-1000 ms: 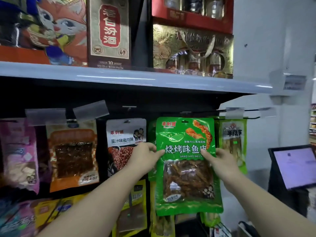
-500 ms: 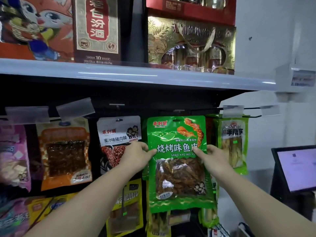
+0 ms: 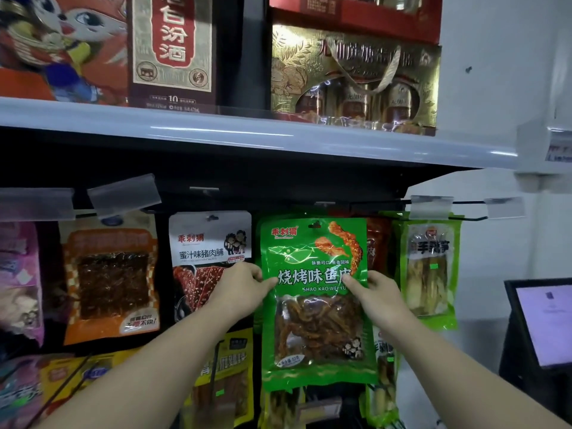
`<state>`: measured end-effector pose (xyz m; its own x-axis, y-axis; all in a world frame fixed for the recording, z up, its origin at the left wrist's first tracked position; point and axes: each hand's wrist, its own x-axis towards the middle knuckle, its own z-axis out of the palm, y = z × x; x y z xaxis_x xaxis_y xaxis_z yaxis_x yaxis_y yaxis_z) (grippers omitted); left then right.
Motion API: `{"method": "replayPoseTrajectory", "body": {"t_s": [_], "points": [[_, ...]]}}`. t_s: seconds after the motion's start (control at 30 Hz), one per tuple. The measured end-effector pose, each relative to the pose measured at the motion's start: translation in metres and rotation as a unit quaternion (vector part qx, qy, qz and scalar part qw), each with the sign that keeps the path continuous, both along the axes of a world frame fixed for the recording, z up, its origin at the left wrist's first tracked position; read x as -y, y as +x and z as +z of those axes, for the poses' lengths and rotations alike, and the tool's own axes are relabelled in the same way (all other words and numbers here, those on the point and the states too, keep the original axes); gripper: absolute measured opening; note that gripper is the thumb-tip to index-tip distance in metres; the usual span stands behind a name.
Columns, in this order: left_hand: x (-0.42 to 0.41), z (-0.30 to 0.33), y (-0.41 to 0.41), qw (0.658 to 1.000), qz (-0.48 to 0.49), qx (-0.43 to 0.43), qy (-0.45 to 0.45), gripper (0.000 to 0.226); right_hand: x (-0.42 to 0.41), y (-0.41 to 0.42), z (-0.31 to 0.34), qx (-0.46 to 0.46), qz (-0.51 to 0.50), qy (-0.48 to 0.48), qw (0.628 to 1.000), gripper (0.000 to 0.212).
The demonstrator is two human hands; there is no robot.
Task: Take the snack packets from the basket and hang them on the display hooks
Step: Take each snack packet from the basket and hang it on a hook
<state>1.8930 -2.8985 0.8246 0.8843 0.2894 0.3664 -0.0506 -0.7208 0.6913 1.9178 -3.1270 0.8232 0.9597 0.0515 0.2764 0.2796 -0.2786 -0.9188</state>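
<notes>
Both hands grip one green snack packet (image 3: 314, 301) by its side edges, about a third of the way down. The left hand (image 3: 240, 287) pinches the packet's left edge, thumb on the printed front and the other fingers behind. The right hand (image 3: 376, 294) clamps the right edge the same way, its thumb lying across the last characters of the label. The packet is held upright and flat to the camera, its hang hole (image 3: 315, 225) near the top edge, close under the dark underside of the grey shelf (image 3: 247, 140). Whether the hole already sits on a hook cannot be told.

Just left of the packet hangs a white packet (image 3: 210, 243), partly covered by the left hand. Farther left hangs an orange packet (image 3: 111, 280), and a pink one (image 3: 18, 280) lies at the left end of the rack. Behind the green packet's right edge a red packet (image 3: 376, 243) peeks out. Beside that, a light green packet (image 3: 428, 267) hangs on a black wire hook (image 3: 464, 217) with clear label holders. Yellow packets (image 3: 223, 376) hang in the row below.

On the shelf stand a brown box (image 3: 171, 48) and a gold gift box (image 3: 356, 78). A screen (image 3: 548, 323) stands at the right edge.
</notes>
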Motion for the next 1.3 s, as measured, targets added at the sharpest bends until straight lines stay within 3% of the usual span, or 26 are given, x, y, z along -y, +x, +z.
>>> {"method": "replayPoseTrajectory", "body": {"t_s": [0.03, 0.13, 0.27, 0.53, 0.67, 0.8, 0.87, 0.97, 1.13, 1.3], "points": [[-0.001, -0.001, 0.003, 1.000, 0.009, -0.003, 0.006, 0.037, -0.002, 0.005, -0.002, 0.007, 0.005, -0.002, 1.000, 0.019], [-0.003, -0.006, 0.015, 0.999, 0.030, 0.001, 0.014, 0.043, -0.007, 0.019, -0.008, 0.013, 0.004, 0.012, 1.000, 0.048], [-0.002, -0.009, 0.028, 0.998, 0.056, 0.000, 0.009, 0.043, -0.017, 0.040, -0.013, 0.010, 0.004, 0.008, 1.000, 0.029], [-0.007, -0.009, 0.049, 0.996, 0.086, -0.003, 0.029, 0.038, -0.028, 0.080, -0.015, 0.023, 0.020, -0.006, 1.000, 0.015], [-0.008, -0.013, 0.050, 0.994, 0.097, 0.011, 0.045, 0.034, -0.029, 0.087, -0.022, 0.025, 0.010, -0.008, 1.000, 0.030], [-0.009, -0.019, 0.029, 0.992, 0.097, 0.027, 0.074, 0.029, -0.031, 0.073, -0.026, 0.071, -0.084, -0.003, 0.994, 0.075], [-0.012, -0.019, 0.014, 0.983, 0.127, 0.038, 0.125, 0.034, -0.033, 0.062, -0.021, 0.136, -0.142, -0.070, 0.978, 0.081], [-0.020, -0.012, -0.007, 0.960, 0.182, 0.070, 0.201, 0.032, -0.037, 0.049, -0.011, 0.251, -0.159, -0.203, 0.933, 0.073], [-0.030, -0.004, -0.037, 0.941, 0.210, 0.146, 0.222, 0.026, -0.059, 0.028, 0.001, 0.359, -0.033, -0.324, 0.875, 0.059], [-0.046, -0.010, -0.054, 0.933, 0.237, 0.211, 0.167, 0.024, -0.091, 0.007, 0.001, 0.398, 0.082, -0.381, 0.831, 0.057]]}}
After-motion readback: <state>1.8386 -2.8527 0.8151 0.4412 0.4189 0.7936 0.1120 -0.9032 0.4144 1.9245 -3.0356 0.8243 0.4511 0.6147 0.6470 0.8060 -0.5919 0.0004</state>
